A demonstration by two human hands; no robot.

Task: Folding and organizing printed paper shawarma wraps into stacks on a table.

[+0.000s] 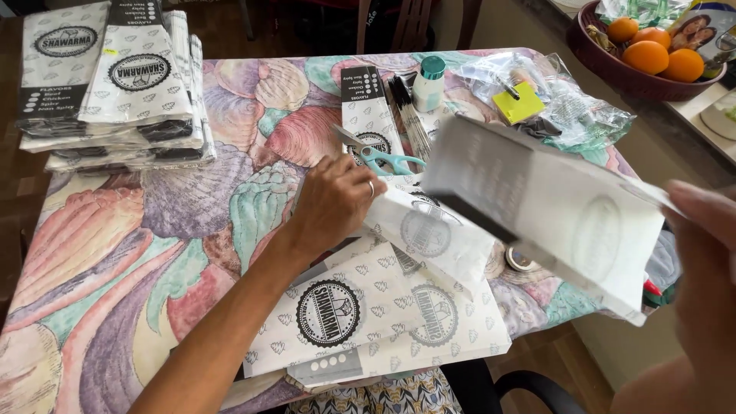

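At the tabletop's far-left corner we see stacked paper bags (115, 84). Our left hand (333, 201) curls loosely on flat bags (368, 307) at the near edge — scissors (387, 157) just beyond — while our right hand (709, 284) holds up one white bag (548, 211).

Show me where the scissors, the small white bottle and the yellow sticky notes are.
scissors (387, 159), head view, on the teal handles.
small white bottle (428, 90), head view, on its white body.
yellow sticky notes (519, 103), head view, on the top sheet.

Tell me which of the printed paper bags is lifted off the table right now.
The white bag held up by the right hand, blurred and tilted at the right. The other bags lie flat under the left hand or sit stacked at the far left.
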